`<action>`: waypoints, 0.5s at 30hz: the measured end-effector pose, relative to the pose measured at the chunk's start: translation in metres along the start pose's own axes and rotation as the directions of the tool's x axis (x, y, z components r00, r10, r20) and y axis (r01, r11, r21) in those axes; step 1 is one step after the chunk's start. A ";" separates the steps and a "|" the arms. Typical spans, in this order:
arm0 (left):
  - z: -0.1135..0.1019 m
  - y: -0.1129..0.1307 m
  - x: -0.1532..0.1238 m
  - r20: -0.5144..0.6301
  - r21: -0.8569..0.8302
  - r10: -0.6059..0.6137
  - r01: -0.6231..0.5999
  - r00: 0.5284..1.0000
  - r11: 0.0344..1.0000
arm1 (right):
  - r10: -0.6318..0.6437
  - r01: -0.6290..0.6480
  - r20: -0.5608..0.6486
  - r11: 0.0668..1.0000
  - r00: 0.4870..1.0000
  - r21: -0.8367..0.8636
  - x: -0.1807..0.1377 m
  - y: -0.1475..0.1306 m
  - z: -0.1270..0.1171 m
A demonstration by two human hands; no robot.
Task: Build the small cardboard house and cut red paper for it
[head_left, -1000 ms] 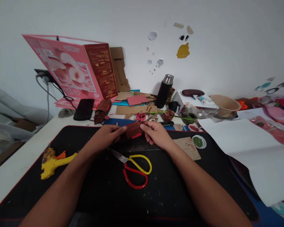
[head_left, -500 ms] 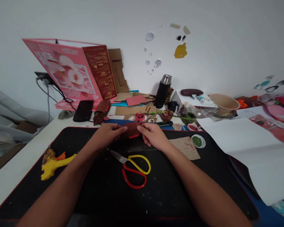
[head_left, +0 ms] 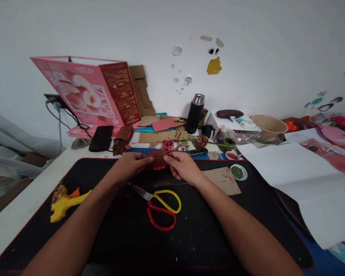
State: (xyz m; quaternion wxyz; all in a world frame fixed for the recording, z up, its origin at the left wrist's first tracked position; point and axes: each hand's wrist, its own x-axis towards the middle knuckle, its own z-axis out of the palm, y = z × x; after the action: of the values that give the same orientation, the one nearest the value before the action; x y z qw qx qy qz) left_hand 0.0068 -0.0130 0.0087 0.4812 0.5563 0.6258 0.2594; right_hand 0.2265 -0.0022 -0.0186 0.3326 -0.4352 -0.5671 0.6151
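Note:
Between my two hands is a small dark reddish-brown piece (head_left: 159, 158), perhaps painted cardboard, with a bright red strip along its lower edge. My left hand (head_left: 133, 165) pinches its left end between thumb and fingers. At the other end, my right hand (head_left: 181, 165) grips it the same way, thumb on top. The piece is held above the far part of the black mat (head_left: 126, 241). Scissors (head_left: 162, 209) with one yellow and one red handle lie just below my hands, blades toward the left. Part of the piece is hidden by my fingers.
A yellow glue gun (head_left: 63, 203) lies on the left. Corrugated cardboard (head_left: 222, 180) and a lid with green paint (head_left: 238, 172) are on the right. Behind stand paint jars (head_left: 200, 142), a black flask (head_left: 194, 114), a phone (head_left: 101, 138) and a pink box (head_left: 86, 94). White paper (head_left: 299, 180) covers the right side.
The view has shifted slightly, so the background sits a little lower and further left. Both hands keep hold of the brown piece with almost no movement.

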 end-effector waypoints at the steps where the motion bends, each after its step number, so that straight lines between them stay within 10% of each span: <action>1: 0.000 0.000 0.000 -0.003 0.004 -0.002 0.002 1.000 1.000 | -0.004 0.004 -0.003 1.000 1.000 -0.009 0.000 0.001 0.000; 15: 0.004 -0.009 0.004 -0.010 -0.033 0.009 -0.009 1.000 0.999 | -0.003 -0.001 -0.061 0.998 0.998 -0.058 0.001 0.003 0.005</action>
State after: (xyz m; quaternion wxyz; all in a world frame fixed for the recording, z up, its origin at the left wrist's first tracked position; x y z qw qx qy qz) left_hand 0.0065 -0.0124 -0.0023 0.4862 0.5497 0.6213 0.2747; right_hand 0.2214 -0.0034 -0.0222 0.3374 -0.4632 -0.5744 0.5845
